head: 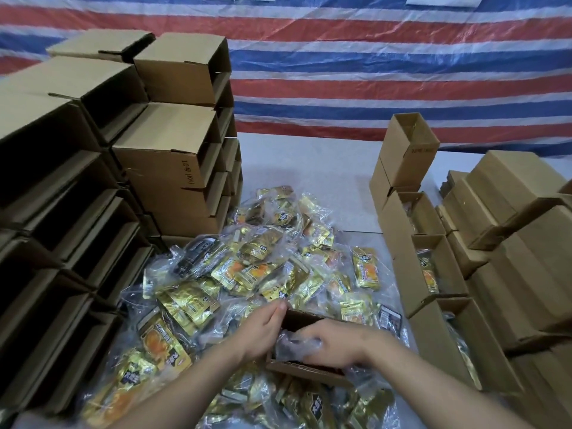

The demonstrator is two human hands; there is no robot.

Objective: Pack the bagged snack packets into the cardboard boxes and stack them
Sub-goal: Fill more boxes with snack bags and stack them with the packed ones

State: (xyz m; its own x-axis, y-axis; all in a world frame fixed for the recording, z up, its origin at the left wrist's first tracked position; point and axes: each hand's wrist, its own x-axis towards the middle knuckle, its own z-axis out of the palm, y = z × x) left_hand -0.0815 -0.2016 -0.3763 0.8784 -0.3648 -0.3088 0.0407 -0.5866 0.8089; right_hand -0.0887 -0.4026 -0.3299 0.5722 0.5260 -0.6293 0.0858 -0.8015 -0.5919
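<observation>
Fingers of my right hand (328,343) clutch a bagged packet (289,342) inside the box (305,366); left hand (263,331), fingers straight, steadies it — loose packets (247,267) beyond remain.

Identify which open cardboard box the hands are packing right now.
The small brown cardboard box amid the gold packet pile, between both hands; the other boxes sit stacked at the sides, untouched.

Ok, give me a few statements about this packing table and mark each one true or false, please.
1. Both hands are at the small open box. True.
2. The right hand pushes a clear bag into that box. True.
3. The box stacks on the left lie with their open sides toward the tarp wall. False: they face right.
4. The snack packets are mostly blue. False: mostly gold.
5. The left hand rests against the box's side. True.
</observation>
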